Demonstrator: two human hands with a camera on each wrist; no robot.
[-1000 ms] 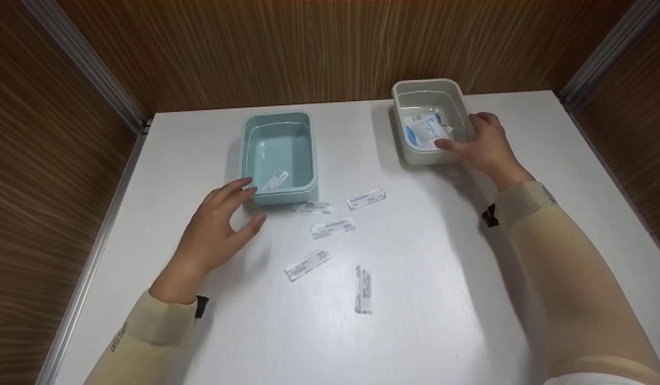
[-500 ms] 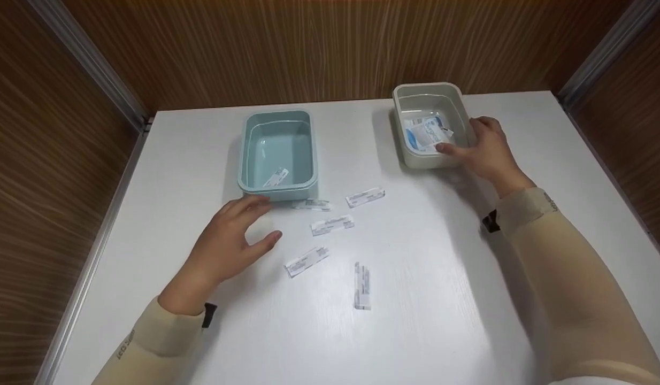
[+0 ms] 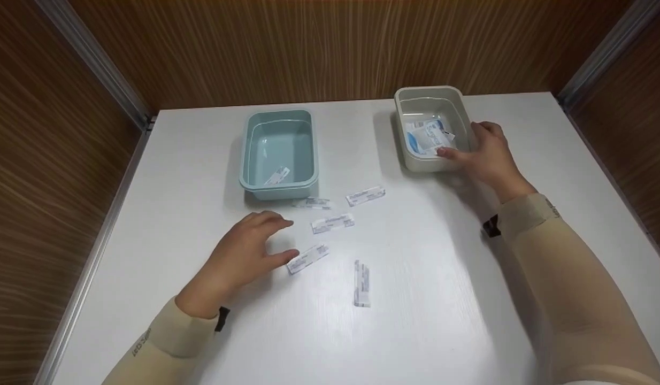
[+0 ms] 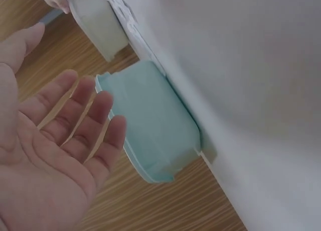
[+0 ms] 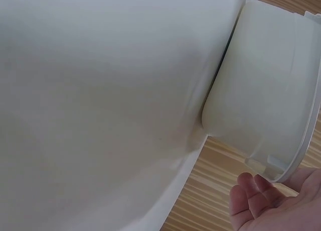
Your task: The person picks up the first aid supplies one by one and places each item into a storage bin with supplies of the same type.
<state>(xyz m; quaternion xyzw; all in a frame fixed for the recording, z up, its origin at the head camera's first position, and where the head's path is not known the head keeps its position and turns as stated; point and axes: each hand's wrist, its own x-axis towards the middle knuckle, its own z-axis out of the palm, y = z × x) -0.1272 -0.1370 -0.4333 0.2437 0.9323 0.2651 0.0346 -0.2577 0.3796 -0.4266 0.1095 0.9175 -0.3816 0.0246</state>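
So the left arm reached in from the near left, with the left hand [image 3: 244, 251] held over the white table [image 3: 426, 321], a bit nearer than the teal box [image 3: 282, 193]. Its fingers were loose and a little bent, thumb well apart from them, so a wide gap there and nothing in the grasp. From the head view the thumb tip sat right by the left end of a slim packet [image 3: 310, 259]; can't tell if it was actually touching.

The right arm stretched farther out, up the right side. The right hand [image 3: 489, 159] had the beige box [image 3: 425, 164] by its near right corner, thumb hooked over the rim and fingers bent against the outside wall, so it was gripping that one.

Inside the beige box lay a white-and-blue packet [image 3: 427, 138]. The teal box, over on the left, had a small white packet [image 3: 277, 176] at its near end. Four more slim ones lay on the table: one [image 3: 362, 284] nearest, pointing away from the person, a middle one [image 3: 332, 223], one [image 3: 366, 195] toward the right, and one [image 3: 313, 203] just beside the teal box.
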